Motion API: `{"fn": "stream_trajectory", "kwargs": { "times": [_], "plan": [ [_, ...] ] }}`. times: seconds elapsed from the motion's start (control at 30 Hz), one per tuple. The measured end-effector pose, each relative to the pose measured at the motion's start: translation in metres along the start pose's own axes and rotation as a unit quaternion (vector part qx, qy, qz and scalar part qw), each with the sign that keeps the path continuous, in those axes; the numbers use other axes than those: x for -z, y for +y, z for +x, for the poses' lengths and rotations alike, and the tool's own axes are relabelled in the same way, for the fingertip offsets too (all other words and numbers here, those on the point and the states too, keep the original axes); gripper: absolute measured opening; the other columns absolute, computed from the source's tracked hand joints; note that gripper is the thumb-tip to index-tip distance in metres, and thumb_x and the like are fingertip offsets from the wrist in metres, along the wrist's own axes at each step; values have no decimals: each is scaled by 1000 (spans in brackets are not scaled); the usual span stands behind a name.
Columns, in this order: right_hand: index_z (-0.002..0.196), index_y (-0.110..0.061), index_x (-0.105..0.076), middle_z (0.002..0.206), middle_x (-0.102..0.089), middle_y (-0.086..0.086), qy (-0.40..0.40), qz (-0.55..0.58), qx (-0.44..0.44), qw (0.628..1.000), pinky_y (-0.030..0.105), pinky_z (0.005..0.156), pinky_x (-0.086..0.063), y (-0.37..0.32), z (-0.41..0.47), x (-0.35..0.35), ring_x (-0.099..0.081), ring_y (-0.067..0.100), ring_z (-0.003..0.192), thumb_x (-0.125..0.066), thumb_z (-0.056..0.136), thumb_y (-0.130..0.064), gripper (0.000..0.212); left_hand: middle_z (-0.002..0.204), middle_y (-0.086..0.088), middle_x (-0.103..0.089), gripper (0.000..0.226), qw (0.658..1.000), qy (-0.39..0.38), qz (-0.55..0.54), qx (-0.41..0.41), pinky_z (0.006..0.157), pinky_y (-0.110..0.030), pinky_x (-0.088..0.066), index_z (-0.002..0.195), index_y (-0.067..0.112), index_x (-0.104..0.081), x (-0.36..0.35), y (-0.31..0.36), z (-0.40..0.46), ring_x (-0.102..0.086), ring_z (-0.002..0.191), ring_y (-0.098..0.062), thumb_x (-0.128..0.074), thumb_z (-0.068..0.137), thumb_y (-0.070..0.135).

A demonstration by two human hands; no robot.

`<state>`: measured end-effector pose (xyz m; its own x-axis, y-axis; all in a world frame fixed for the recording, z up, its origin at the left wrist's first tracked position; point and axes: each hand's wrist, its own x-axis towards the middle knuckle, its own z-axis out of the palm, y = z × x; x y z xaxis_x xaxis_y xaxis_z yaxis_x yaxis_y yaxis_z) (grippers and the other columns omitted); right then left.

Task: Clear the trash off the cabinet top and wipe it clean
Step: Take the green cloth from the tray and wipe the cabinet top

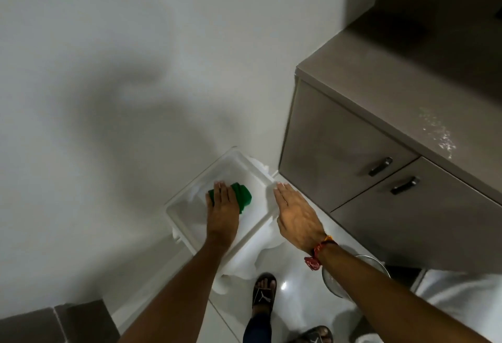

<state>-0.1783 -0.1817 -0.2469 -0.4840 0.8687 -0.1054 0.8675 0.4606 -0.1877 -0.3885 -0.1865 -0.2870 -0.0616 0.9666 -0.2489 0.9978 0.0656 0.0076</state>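
A low white plastic cabinet top (233,166) with a raised rim stands against the wall below me. A folded green cloth (244,193) lies on it, and my left hand (221,208) presses flat on the cloth, covering its left half. My right hand (293,213) is flat with fingers straight and holds nothing; its fingertips are at the top's right rim. No loose trash shows on the white top.
A taller brown cabinet (380,79) with two door handles (380,166) stands right of it, with white specks or splashes (440,133) on its top. A metal bowl (334,285) sits low under my right forearm. My sandalled feet (263,291) are on the glossy white floor.
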Motion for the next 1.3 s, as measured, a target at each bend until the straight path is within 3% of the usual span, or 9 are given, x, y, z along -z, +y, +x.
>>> {"fn": "stream_trajectory", "kwargs": {
  "times": [0.2, 0.33, 0.47, 0.73, 0.87, 0.97, 1.07, 1.13, 1.3],
  "plan": [
    [158, -4, -15, 166, -13, 15, 15, 6, -109, 994, 38, 125, -4, 37, -18, 16, -11, 29, 154, -47, 94, -21, 73, 162, -23, -33, 62, 979, 153, -74, -112, 124, -57, -28, 153, -1, -35, 62, 97, 25, -26, 154, -38, -44, 92, 7],
    [159, -11, -7, 167, -6, 11, 30, 44, -215, 975, 37, 125, 0, 86, -55, 22, -3, 27, 155, -46, 91, -15, 79, 169, -16, -18, 84, 972, 86, -99, -192, 127, -53, -21, 159, 5, -19, 76, 189, 25, -11, 158, -32, -67, 90, 13],
    [158, -7, 0, 167, 4, 13, 12, 60, -315, 947, 40, 126, -3, 139, -115, -8, 4, 27, 155, -44, 94, -18, 79, 170, -15, -13, 85, 965, 14, -76, -250, 130, -50, -14, 160, 7, -13, 28, 253, 7, -7, 159, -29, -65, 93, 16],
    [158, -4, 2, 166, 3, 16, -96, 108, -418, 897, 46, 126, -6, 216, -228, -241, 4, 30, 155, -28, 101, -49, 78, 165, -20, -27, 72, 932, -49, -27, -358, 129, -49, -16, 157, 2, -25, -200, 326, -7, -20, 157, -32, -54, 91, 2],
    [158, -3, 4, 166, 4, 18, -156, 156, -417, 882, 47, 126, -4, 227, -251, -386, 5, 34, 154, -44, 89, -71, 107, 154, -26, -45, 62, 910, -66, -11, -410, 121, -55, -34, 147, -5, -44, -317, 324, -18, -40, 147, -38, -49, 85, -5],
    [158, -4, 5, 166, 3, 17, -186, 191, -421, 867, 45, 125, -9, 224, -245, -457, 1, 34, 154, -54, 89, -61, 107, 151, -30, -47, 66, 900, -105, 5, -423, 119, -57, -36, 145, -10, -44, -371, 308, -21, -41, 145, -43, -35, 80, -6],
    [154, -5, -29, 156, -35, 21, -137, 250, -480, 830, 45, 114, -34, 227, -227, -492, -36, 35, 144, -50, 96, -27, 65, 151, -31, -46, 68, 899, -117, 27, -420, 120, -57, -34, 146, -10, -42, -407, 295, -13, -40, 146, -43, -46, 78, -12],
    [126, -5, -59, 125, -62, 24, -99, 264, -496, 821, 42, 92, -48, 230, -221, -501, -61, 38, 115, -52, 93, -14, 35, 156, -29, -40, 69, 898, -150, 45, -412, 125, -54, -27, 150, -8, -37, -419, 290, -9, -33, 150, -41, -45, 81, -11],
    [109, -5, -66, 105, -66, 19, -82, 227, -483, 842, 35, 78, -47, 225, -239, -472, -64, 35, 96, -62, 81, -10, 29, 156, -28, -41, 67, 903, -173, 62, -388, 126, -51, -24, 149, -8, -38, -398, 288, -13, -34, 150, -40, -35, 82, -6]
  ]
}}
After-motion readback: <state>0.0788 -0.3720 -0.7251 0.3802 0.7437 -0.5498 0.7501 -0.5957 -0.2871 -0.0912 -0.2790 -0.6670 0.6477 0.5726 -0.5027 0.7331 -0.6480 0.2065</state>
